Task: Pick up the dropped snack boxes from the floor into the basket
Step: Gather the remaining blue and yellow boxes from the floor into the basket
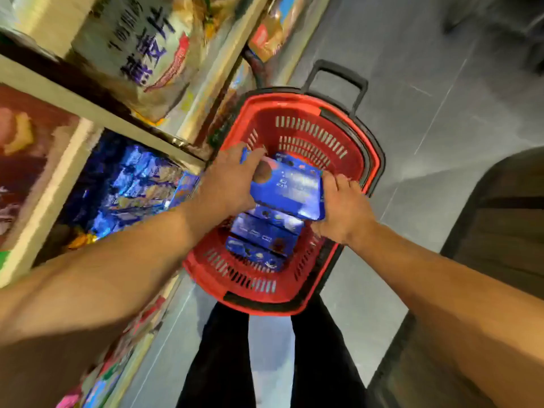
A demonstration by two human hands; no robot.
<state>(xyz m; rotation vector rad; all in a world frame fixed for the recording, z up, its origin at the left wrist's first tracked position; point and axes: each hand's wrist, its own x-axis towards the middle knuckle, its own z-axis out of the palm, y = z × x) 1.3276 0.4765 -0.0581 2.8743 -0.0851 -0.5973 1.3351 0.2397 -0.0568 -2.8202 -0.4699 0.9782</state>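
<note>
The left hand (228,179) and the right hand (343,210) both grip one blue rectangular cardboard snack box (290,187), fingers curled on its opposite ends, above the red plastic shopping basket (309,134) on the grey tiled floor (441,113). The shelf (97,110) of snack packages stands just beside the basket. Inside the basket lie two more blue snack boxes (262,242).

Supermarket aisle, seen from above: a red plastic shopping basket (365,160) w/ black pull handle (338,78) sits on grey tiled floor (441,113) beside cream retail shelving (73,104). Shelves are stocked w/ packaged goods, incl. a large printed snack bag (147,45) and rows of blue foil packs (132,184), typical of a grocery store.
</note>
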